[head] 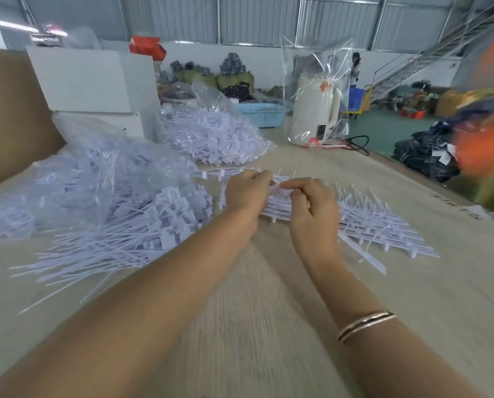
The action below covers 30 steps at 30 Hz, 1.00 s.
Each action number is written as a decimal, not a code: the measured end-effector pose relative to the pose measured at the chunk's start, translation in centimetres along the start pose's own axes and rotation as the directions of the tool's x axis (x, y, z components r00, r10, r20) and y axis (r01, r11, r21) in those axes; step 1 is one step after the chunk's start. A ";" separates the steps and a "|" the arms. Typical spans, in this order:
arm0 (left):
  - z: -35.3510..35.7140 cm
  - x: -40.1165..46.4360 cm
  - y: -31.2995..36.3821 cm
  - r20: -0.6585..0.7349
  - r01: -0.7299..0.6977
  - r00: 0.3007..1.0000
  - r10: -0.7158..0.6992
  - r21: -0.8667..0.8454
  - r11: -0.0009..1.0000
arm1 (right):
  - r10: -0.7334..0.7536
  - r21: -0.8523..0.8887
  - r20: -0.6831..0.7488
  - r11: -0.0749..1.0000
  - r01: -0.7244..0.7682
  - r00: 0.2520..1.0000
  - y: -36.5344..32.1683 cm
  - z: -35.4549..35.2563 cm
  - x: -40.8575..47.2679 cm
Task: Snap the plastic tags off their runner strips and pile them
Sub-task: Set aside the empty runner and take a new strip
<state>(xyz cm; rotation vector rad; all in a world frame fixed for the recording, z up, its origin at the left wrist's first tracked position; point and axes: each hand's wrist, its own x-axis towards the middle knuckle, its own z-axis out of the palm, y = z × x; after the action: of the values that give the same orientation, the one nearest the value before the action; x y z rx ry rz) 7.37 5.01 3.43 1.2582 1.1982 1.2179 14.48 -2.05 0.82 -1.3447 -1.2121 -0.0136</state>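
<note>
My left hand and my right hand meet over the middle of the wooden table. Both pinch the same white runner strip, which still carries several tags between the two hands. Just right of my right hand lies a spread of bare runner strips. To the left sits a pile of loose white tags with long thin tails. My fingers hide the exact point where the strip is pinched.
Two clear plastic bags full of tags lie at the left and the back. White boxes and a brown cardboard sheet stand at the back left. A white kettle in a plastic bag stands behind.
</note>
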 end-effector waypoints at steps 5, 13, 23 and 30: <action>-1.5 -0.6 -0.9 0.051 0.074 0.996 -0.073 -0.008 0.997 | 0.411 -0.484 0.441 0.857 -0.173 0.798 2.5 -1.5 2.6; -3.5 -2.2 -1.8 0.176 0.037 0.984 -0.037 0.003 0.999 | 0.466 -0.733 0.637 0.613 0.294 0.614 2.3 -0.2 4.1; -4.7 -3.9 -2.0 0.221 0.036 0.975 -0.036 0.001 0.999 | 0.178 -0.603 0.756 0.565 0.564 0.630 3.2 3.1 7.2; -7.5 -4.3 0.1 0.069 -0.187 0.981 0.183 0.055 0.981 | 0.193 -0.619 0.758 0.518 0.591 0.624 5.6 1.3 8.2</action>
<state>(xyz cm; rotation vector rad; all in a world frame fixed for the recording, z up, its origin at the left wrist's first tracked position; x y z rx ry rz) -0.16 0.80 3.51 1.4697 1.0979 1.2724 20.77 5.70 1.86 -2.1488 -2.3335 -0.2938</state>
